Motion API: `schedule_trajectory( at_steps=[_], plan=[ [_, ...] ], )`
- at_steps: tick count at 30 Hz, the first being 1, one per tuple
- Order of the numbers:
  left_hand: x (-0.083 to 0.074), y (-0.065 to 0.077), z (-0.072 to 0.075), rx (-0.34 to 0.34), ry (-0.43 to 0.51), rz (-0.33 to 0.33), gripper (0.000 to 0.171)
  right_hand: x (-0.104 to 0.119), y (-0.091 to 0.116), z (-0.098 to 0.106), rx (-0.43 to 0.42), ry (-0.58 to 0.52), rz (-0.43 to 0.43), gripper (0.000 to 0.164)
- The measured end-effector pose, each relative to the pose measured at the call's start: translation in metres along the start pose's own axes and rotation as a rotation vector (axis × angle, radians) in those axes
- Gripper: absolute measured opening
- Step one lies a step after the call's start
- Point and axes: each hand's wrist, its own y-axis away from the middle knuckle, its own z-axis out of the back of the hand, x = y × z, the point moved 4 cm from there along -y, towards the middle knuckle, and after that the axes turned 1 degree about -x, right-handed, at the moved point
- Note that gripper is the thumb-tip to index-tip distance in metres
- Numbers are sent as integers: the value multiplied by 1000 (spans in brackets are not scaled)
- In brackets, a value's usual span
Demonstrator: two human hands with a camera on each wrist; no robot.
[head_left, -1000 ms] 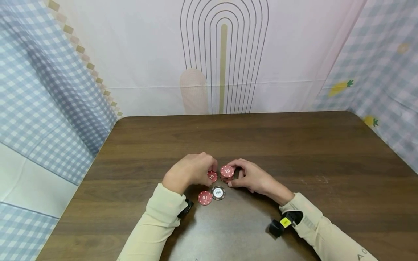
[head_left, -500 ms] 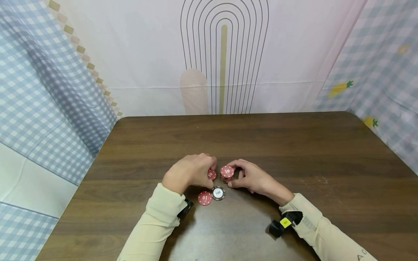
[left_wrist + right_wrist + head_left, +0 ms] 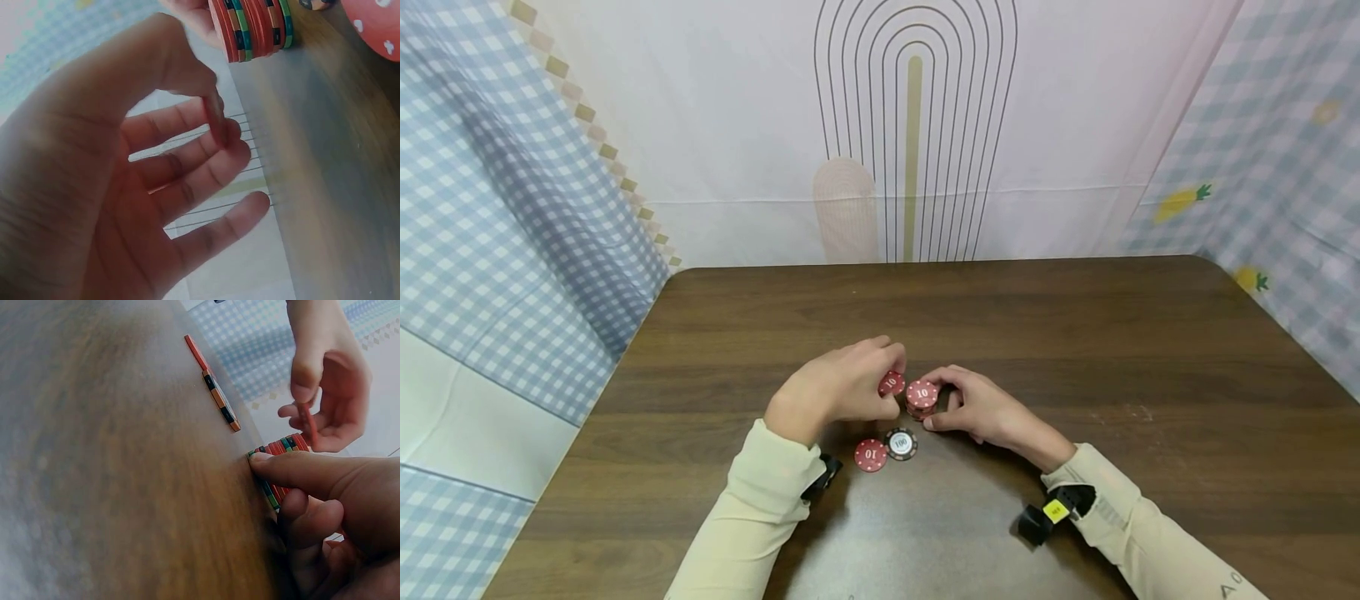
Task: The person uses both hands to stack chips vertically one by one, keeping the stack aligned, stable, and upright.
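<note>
In the head view my left hand [image 3: 838, 387] pinches a red poker chip [image 3: 891, 383] marked 10, raised off the table close to the stack's left side. The left wrist view shows that chip [image 3: 214, 122] edge-on between thumb and fingertips. My right hand [image 3: 988, 410] holds a stack of poker chips [image 3: 922, 394] from the right, thumb on the near side. Red chips with green and black-and-orange ones among them make up the stack [image 3: 297, 443]. A red chip [image 3: 870, 456] and a black chip [image 3: 901, 444] marked 100 lie flat in front, edges touching or nearly so.
A brown wood-grain table [image 3: 1075, 333] spreads under both hands. Behind it hangs a white cloth [image 3: 737, 125] with arch lines, and a blue checked cloth [image 3: 512, 167] hangs at the left. Small black cameras [image 3: 1033, 525] sit at the wrists.
My left hand has lifted the pinched red chip and moved it up and slightly right, beside the top of the stack. The right hand, stack and two loose chips have stayed put.
</note>
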Motion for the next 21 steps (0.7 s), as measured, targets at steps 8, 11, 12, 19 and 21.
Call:
schedule_trajectory(
  at_steps=[8,11,12,19,21],
  plan=[
    [-7,0,5,-92,-53,-79,28,1,1,0,-1,-9,12,48],
    [-9,0,6,-125,-84,-100,29,2,1,0,-3,-8,12,48],
    [-9,0,7,-137,-95,-106,29,2,1,0,-3,-8,12,48],
    [-13,-2,10,-225,-97,-200,27,2,0,0,12,-21,19,44],
    [-15,-2,10,-239,-84,-230,27,2,0,0,17,-20,21,40]
  ],
)
